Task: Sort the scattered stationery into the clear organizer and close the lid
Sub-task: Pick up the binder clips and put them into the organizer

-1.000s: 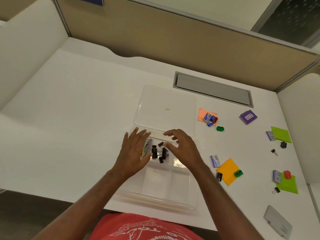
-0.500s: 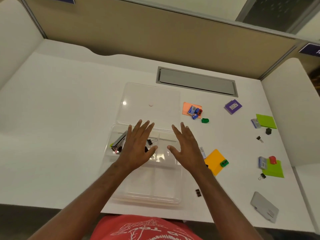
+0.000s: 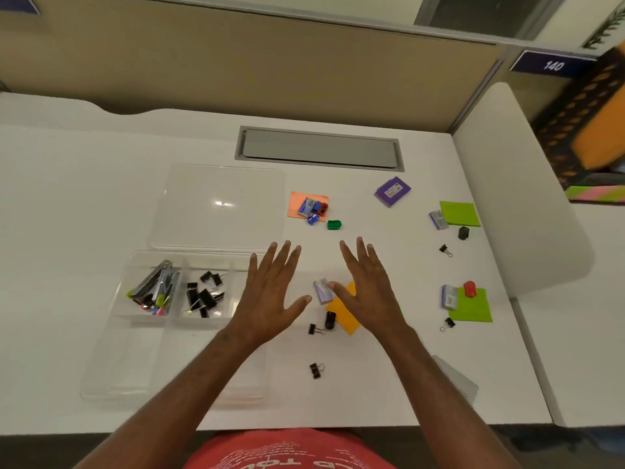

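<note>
Both hands hovered flat, fingers spread, grip on nothing: left hand (image 3: pixel 270 296) over the clear organizer (image 3: pixel 152 319) at 9 o'clock on the worktop (image 3: pixel 84 198), right hand (image 3: pixel 368 292) above an orange pad (image 3: pixel 345 316). The staple box (image 3: pixel 323 291) at its thumb looked the sensible next pick, pinched by its sides.

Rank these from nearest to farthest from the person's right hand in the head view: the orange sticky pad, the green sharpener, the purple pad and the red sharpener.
From the right hand:
1. Orange sticky pad: partly under the hand.
2. Green sharpener: just beyond the fingertips, slightly left.
3. Red sharpener: out to the right, on a green pad.
4. Purple pad: far side of the desk, near the grey cable tray; close to the red sharpener's rank.
</note>
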Action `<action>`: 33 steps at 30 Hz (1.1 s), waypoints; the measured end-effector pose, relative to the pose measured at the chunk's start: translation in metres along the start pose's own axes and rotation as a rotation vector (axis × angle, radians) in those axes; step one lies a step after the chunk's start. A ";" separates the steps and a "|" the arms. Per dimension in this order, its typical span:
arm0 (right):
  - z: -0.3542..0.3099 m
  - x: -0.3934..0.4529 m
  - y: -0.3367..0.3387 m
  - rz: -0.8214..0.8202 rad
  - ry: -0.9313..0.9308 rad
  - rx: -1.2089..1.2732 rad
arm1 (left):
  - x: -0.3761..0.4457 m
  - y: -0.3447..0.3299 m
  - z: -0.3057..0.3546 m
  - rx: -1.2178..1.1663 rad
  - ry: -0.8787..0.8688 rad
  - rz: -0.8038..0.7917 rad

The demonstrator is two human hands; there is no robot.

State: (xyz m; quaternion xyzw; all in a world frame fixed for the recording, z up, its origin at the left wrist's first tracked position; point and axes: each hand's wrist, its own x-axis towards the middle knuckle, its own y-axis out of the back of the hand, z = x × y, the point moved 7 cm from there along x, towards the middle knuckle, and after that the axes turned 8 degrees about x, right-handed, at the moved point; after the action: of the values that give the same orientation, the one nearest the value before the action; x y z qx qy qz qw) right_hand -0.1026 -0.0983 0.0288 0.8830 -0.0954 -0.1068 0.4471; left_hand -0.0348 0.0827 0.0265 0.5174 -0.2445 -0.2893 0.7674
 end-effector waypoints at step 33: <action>0.260 0.037 0.095 -0.029 -0.256 -0.259 | 0.053 -0.129 0.194 0.218 -0.329 -0.368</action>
State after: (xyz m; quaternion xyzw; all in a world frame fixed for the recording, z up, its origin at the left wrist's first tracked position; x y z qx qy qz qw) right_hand -0.1447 -0.3628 -0.0484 0.7985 -0.1243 -0.2359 0.5397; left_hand -0.1523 -0.1195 -0.0226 0.5786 -0.2977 -0.4760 0.5916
